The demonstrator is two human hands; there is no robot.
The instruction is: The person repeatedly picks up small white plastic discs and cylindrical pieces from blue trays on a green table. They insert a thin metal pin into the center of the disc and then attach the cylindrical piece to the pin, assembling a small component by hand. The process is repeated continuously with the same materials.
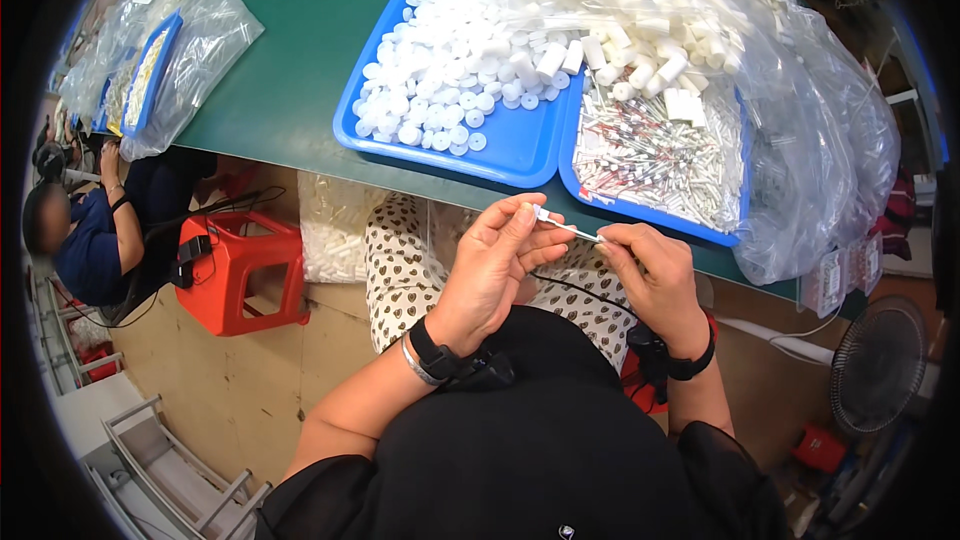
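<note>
In front of the table edge, my left hand (497,265) pinches a small white end piece between thumb and fingers. From it a thin pale rod (573,230) runs slanting down to my right hand (655,270), whose thumb and fingertips grip its other end. What kind of part the rod is, I cannot make out. Just beyond my hands, a blue tray (665,221) holds many thin metal-and-white pieces (650,155), some with red bits. Left of it, another blue tray (480,162) carries a heap of white plastic discs (445,70).
Clear bags of white foam cylinders (620,0) lie across the trays' far side on the green table (270,70). A red stool (240,275) stands at left, near a seated person (100,230). At right are a fan (878,365) and a plastic bag (800,160).
</note>
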